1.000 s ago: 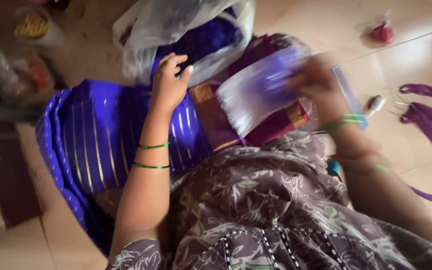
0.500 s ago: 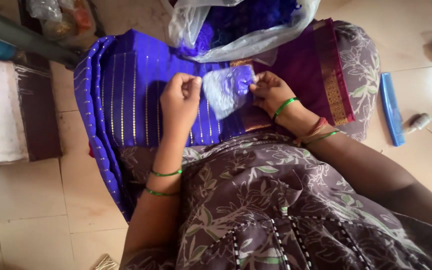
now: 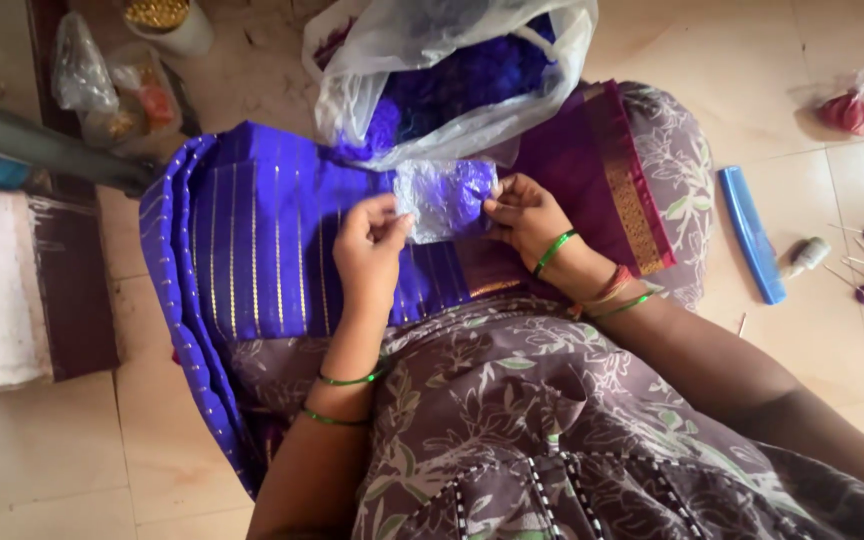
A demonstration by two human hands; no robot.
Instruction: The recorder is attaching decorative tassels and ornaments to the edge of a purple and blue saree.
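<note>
Head view: left hand (image 3: 372, 245) and right hand (image 3: 522, 215) pinch small clear packet (image 3: 442, 195).

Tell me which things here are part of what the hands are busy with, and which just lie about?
In hand:
- small clear packet of purple thread, pinched by left hand and right hand
- purple striped cloth on the lap
- large plastic bag above it

Lying about:
- blue comb
- spool
- red pouch
</note>
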